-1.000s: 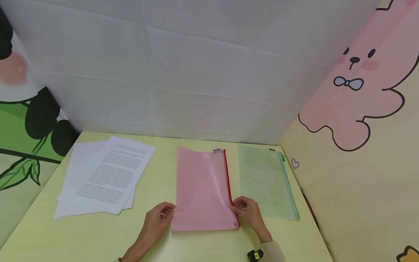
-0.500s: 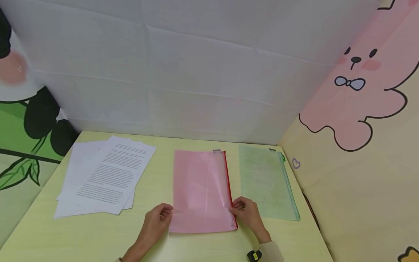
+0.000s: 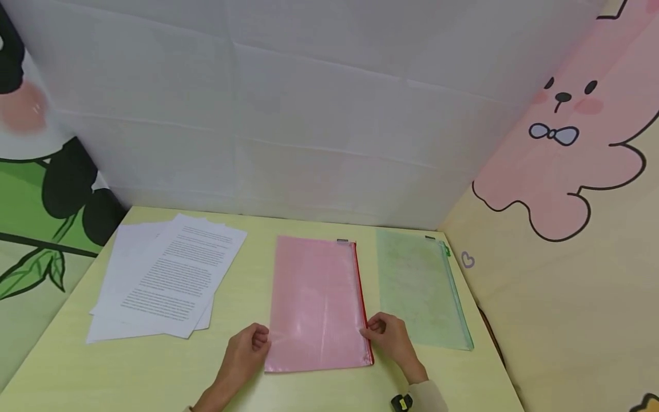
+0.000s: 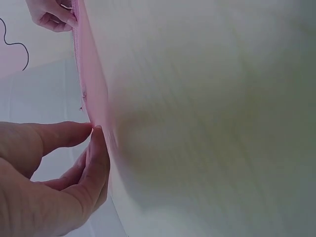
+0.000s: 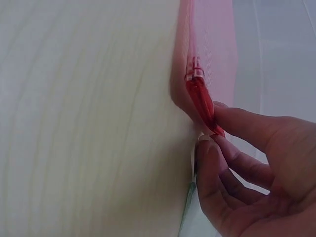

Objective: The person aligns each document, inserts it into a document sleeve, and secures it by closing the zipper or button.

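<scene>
A pink translucent zip folder (image 3: 314, 303) with a red zipper (image 3: 360, 286) down its right side lies at the middle of the table. My left hand (image 3: 244, 355) pinches its left edge near the front corner; thumb and fingertip meet at that edge in the left wrist view. On the other side my right hand (image 3: 391, 340) grips the zipper edge, the thumb on top of the red strip (image 5: 200, 101) and the fingers beneath in the right wrist view. A green translucent zip folder (image 3: 419, 292) lies just to the right, partly behind the right hand.
Several printed paper sheets (image 3: 170, 274) lie overlapping on the left of the pale yellow table (image 3: 242, 286). A white sheet wall (image 3: 319, 114) closes off the back, and a wall with a pink cartoon (image 3: 566, 171) stands at the right. A black device (image 3: 401, 402) sits at the right wrist.
The pink folder has shifted slightly towards me, and its raised, curved far left corner has settled flatter. Both hands keep hold of its sides. Papers and green folder stay in place.
</scene>
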### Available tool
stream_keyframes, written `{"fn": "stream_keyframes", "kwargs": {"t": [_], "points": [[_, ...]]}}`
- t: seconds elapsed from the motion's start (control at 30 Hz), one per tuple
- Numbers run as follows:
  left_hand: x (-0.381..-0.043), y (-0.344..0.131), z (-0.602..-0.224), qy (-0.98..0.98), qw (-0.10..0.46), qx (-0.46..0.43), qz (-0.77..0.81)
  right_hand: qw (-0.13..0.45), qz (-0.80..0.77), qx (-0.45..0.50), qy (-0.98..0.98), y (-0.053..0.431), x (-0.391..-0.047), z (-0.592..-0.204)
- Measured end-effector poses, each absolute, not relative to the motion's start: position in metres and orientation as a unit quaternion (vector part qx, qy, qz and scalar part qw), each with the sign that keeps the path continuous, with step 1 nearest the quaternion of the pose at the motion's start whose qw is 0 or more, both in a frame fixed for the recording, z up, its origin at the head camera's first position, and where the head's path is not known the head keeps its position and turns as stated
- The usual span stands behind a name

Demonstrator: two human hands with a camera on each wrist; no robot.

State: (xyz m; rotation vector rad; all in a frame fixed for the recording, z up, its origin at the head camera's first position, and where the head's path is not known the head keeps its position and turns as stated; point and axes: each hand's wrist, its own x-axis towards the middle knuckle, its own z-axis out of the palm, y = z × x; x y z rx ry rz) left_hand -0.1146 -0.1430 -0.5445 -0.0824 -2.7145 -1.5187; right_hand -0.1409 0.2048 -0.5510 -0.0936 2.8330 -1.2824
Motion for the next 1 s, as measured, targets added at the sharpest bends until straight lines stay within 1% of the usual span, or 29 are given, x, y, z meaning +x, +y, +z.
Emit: {"fn": "stream_keyframes", "kwargs": {"t": [0.5, 0.9, 1.0], "points": [[-0.112, -0.145, -0.555, -0.879, 0.042, -0.045, -0.473, 0.009, -0.39, -0.036, 0.92, 0.205, -0.151, -0.546], [-0.111, -0.139, -0.558, -0.896, 0.115, -0.108, -0.415, -0.026, -0.377, -0.041, 0.925, 0.204, -0.169, -0.541], [-0.11, -0.137, -0.558, -0.899, 0.126, -0.117, -0.404, -0.037, -0.375, -0.041, 0.925, 0.203, -0.176, -0.541]]}}
